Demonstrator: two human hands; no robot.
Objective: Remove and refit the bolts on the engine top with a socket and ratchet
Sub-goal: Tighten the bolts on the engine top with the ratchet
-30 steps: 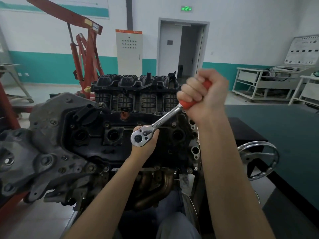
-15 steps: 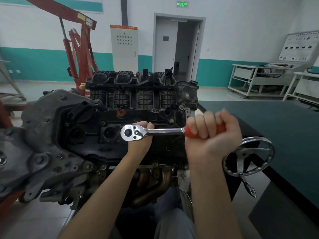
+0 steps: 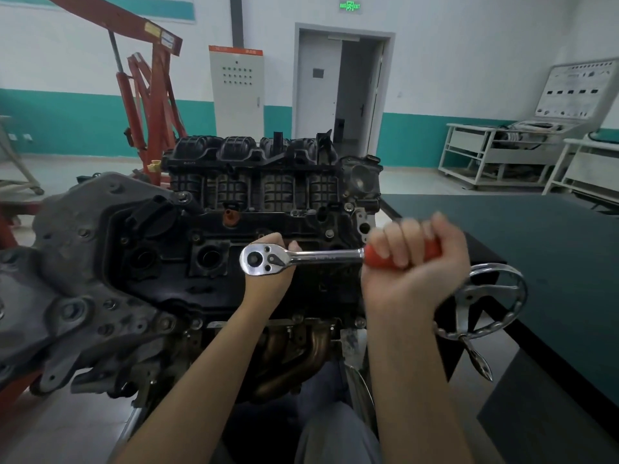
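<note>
Head view: right hand (image 3: pixel 413 262) grips ratchet (image 3: pixel 301 259) handle; left hand (image 3: pixel 271 279) cups ratchet head, grip unclear.

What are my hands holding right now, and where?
Right hand grips the ratchet by its orange handle; left hand holds beneath its head.

1. Premises: an automotive training workshop.
2. An engine (image 3: pixel 234 249) out of its vehicle sits on a stand at 12 o'clock, with a chrome handwheel (image 3: pixel 482 301) at 3 o'clock.
3. A red engine hoist (image 3: pixel 147 105) stands at 10 o'clock.
4. A grey electrical cabinet (image 3: pixel 236 90) stands against the far wall at 12 o'clock.
5. White trolleys (image 3: pixel 495 155) carrying an angled display board (image 3: pixel 576 88) occupy 2 o'clock.
6. The walls are white over a teal band; a green exit sign (image 3: pixel 350 6) hangs above the doorway.
</note>
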